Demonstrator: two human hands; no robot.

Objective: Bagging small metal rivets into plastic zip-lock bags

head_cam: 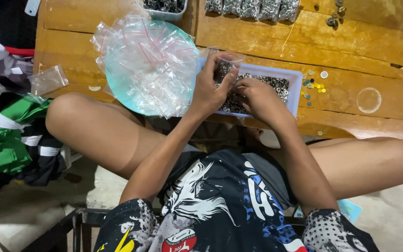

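While both hands work over the tray, the scene runs like this, biggest thing first:

Counter: wooden counter stretches out beyond the fingers, worn and cracked on the far right.

Bag heap: pile of clear zip bags with red seal lines sits on a round teal plate, just left of the left hand's fingers.

Tray: white rectangular tray lies right under both sets of fingers, loaded with small metal rings.

Left hand: left hand is up over the tray's near-left corner, fingers pinching the small clear bag, which stands upright with dark rings already inside.

Right hand: right hand is down in the tray, just right of the left hand's fingers and touching them; fingers curled and pressed together on the rings, though what they grip, I cannot tell.

Filled packs: row of filled bags lies well beyond the fingers at the counter's far edge.

Loose bits: coloured small discs are scattered just right of the tray.
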